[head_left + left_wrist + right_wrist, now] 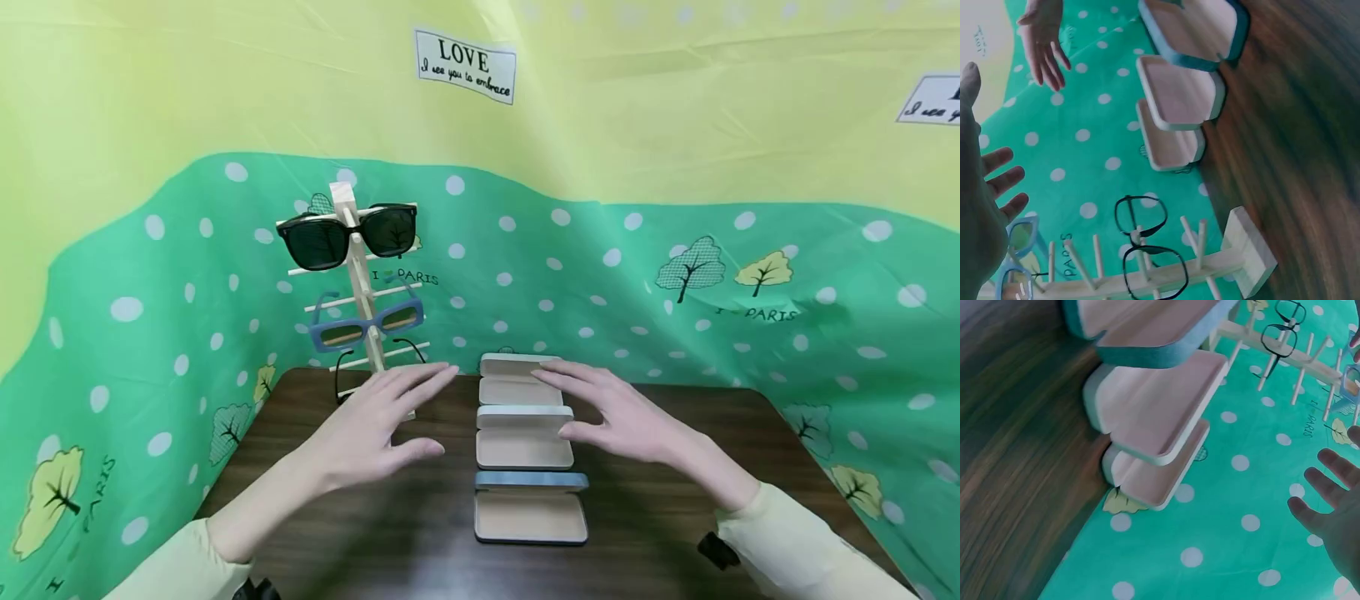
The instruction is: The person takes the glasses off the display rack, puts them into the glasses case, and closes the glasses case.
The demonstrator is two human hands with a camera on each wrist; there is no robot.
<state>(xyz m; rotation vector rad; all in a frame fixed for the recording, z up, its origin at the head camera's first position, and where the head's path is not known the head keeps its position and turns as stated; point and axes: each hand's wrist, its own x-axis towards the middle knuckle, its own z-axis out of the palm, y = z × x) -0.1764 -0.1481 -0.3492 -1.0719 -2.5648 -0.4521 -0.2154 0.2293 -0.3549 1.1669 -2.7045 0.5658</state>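
Both hands hover over the table with fingers extended and nothing in them. My left hand [375, 425] is in front of a wooden glasses rack [362, 283] and overlaps its lower part in the head view. On the rack hang black sunglasses [318, 243] at the top, blue-framed glasses [341, 335] in the middle, and thin black-framed glasses [1155, 250] lower down, partly hidden by the left hand in the head view. My right hand [615, 412] hangs beside three opened glasses cases: a far white one [519, 391], a middle pale one [523, 448] and a near blue one [529, 517].
The dark wooden table [435, 567] has its back edge against a green and yellow patterned cloth [645, 333]. The cases stand in a column at mid-table, lids raised, pale insides showing. The rack's wooden base [1249, 253] stands on the table at the back left.
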